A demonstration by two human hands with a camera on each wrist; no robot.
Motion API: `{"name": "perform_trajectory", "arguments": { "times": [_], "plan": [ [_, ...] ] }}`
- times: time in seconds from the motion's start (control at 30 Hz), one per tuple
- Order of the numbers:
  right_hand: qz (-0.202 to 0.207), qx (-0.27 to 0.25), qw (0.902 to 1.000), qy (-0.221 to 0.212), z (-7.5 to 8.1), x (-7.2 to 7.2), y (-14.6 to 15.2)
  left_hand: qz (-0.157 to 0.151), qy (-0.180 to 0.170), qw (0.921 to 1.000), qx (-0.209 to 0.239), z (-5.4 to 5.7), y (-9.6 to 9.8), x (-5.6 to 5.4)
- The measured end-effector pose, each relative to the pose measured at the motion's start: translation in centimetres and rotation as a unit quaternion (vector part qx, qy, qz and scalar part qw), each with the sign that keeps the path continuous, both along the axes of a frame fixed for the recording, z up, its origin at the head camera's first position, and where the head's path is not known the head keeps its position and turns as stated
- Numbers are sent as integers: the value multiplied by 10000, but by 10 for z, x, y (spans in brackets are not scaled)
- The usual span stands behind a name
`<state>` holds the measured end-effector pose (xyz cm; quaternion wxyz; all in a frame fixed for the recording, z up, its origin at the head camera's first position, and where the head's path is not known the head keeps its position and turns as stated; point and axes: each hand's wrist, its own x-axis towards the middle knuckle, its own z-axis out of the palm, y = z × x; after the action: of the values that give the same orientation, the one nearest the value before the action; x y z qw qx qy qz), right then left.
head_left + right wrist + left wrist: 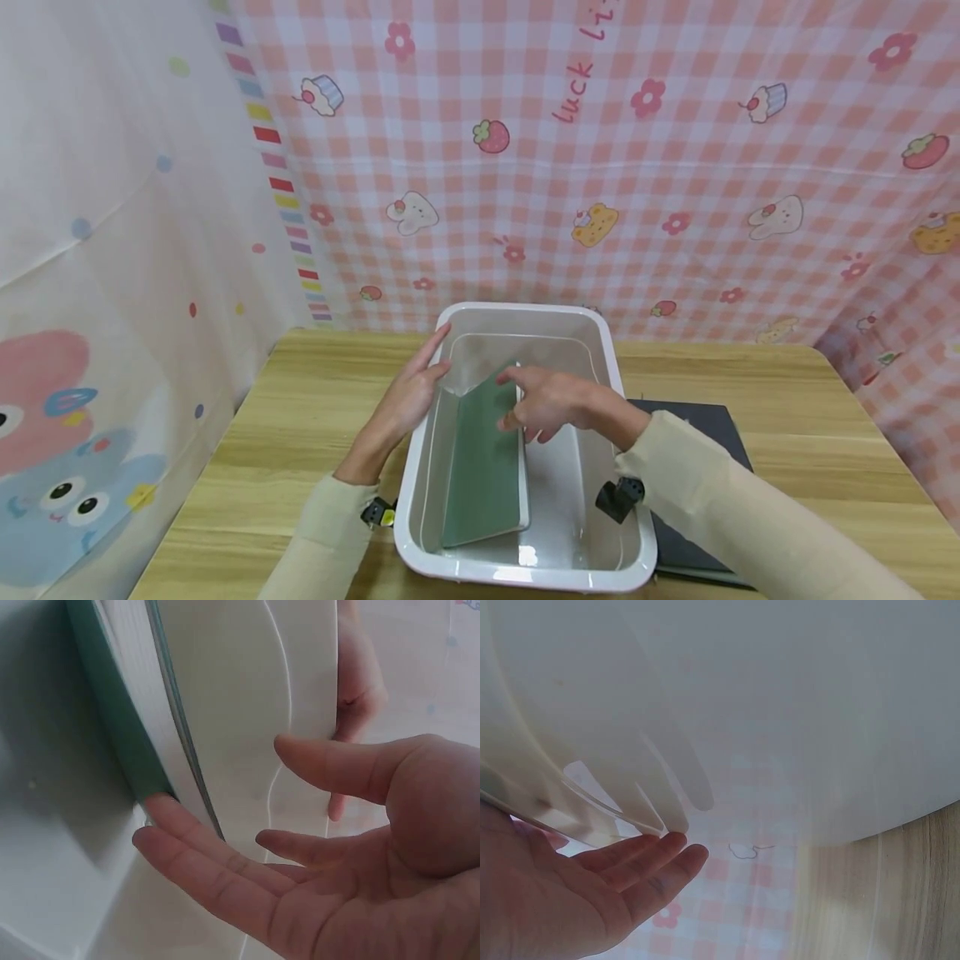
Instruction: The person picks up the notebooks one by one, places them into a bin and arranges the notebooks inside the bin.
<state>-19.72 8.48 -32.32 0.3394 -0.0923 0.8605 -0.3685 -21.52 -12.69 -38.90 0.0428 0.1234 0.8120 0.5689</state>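
A white plastic tub stands on the wooden table. Inside it a green hardcover book leans tilted toward the left wall, its white page edges showing between the covers. My left hand holds the tub's left rim, thumb over the inner side and fingers along the outer wall. In the left wrist view those fingertips meet the outer wall from below. Over the book's right edge is my right hand; its longer fingers reach the book's corner, while the thumb stands apart from it.
A dark flat item lies on the table right of the tub, partly under my right forearm. Behind the table hangs a pink checked cloth, and a white patterned cloth hangs on the left.
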Motion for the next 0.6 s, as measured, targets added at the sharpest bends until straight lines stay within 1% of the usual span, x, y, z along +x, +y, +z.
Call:
{"name": "perform_trajectory", "arguments": {
  "times": [0.17,0.33,0.43,0.6],
  "plan": [
    [232,154,9995,-134,4,0,0,-24,-70,10000,50,-1,0,0],
    [503,179,9983,-226,9,2,1,-36,-164,9998,94,-1,-1,0],
    [645,204,9974,-232,11,2,2,-34,-161,9998,111,-1,0,0],
    [768,262,9964,-257,12,2,4,-39,-124,9998,121,-1,0,0]
  ]
}}
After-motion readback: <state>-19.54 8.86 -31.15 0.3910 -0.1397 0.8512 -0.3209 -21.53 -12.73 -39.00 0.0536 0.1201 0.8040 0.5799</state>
